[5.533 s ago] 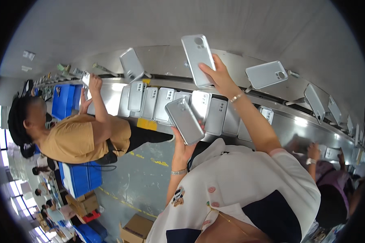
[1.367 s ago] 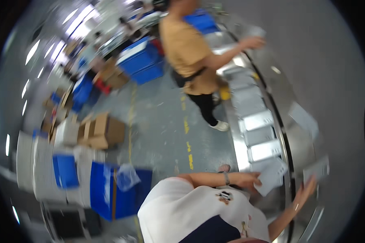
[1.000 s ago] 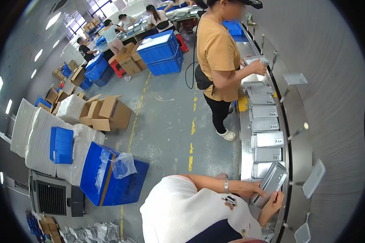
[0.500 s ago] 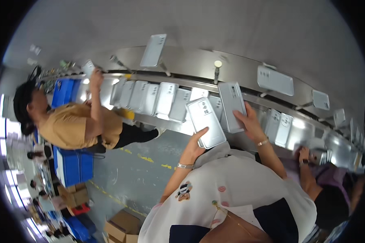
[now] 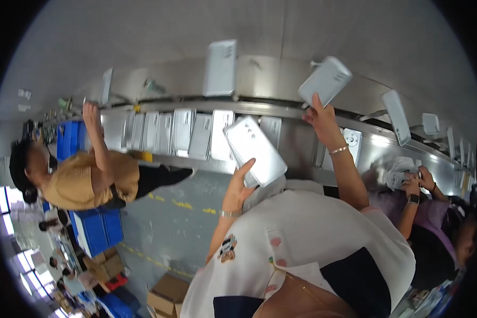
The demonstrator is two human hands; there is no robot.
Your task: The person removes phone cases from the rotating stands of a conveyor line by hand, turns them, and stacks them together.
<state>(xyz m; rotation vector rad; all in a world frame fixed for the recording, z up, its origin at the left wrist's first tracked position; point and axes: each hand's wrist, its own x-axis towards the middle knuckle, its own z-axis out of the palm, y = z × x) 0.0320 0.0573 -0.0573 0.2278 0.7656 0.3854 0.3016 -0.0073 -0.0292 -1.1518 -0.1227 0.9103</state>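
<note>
In my left hand is a shiny silver phone back cover, its camera holes toward the far end. My thumb lies on its face, and an edge beside it may belong to a second cover under it. My right hand reaches out to the line and grips the near edge of another pale silver back cover. This cover is tilted above the rail; whether it rests on a holder is hidden. Several more back covers lie side by side in the steel trough before me.
Covers on holders, such as a back cover and a turned back cover, stand along the rail. At left a person in a tan shirt reaches to the line near blue bins. Another person's hands work at right.
My right hand has moved away from my body, carrying its cover up to the line. The mounted covers have shifted right. My left hand's cover has moved slightly left.
</note>
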